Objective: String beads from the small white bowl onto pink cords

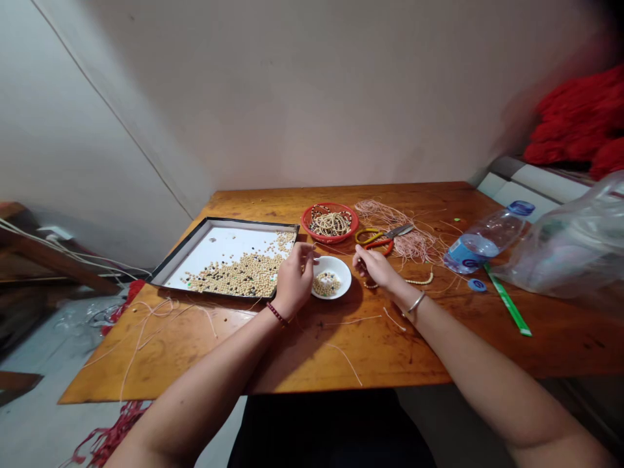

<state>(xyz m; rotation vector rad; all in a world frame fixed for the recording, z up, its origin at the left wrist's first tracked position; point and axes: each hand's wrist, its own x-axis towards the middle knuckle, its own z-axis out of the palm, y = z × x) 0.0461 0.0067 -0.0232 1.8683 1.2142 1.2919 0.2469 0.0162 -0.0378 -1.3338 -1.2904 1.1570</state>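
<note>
A thin cord (335,250) stretches between my two hands above a small white bowl (345,279). My left hand (295,276) is closed, its fingertips pinching one end of the cord, just left of the bowl. To the right of the bowl, my right hand (374,268) is closed on the other part of the cord. A string of pale beads (423,280) shows beyond my right wrist, and a bit of it below the hand; the stretch between is hidden. Loose beads (325,284) lie in the bowl.
A black-edged tray (209,223) holding many loose beads stands at left. Behind the bowl are a red basket (305,224) of beaded strings, scissors (398,231) and tangled pink cord (414,244). At right lie a tilted plastic bottle (487,237), a green strip (509,302) and a plastic bag (575,240).
</note>
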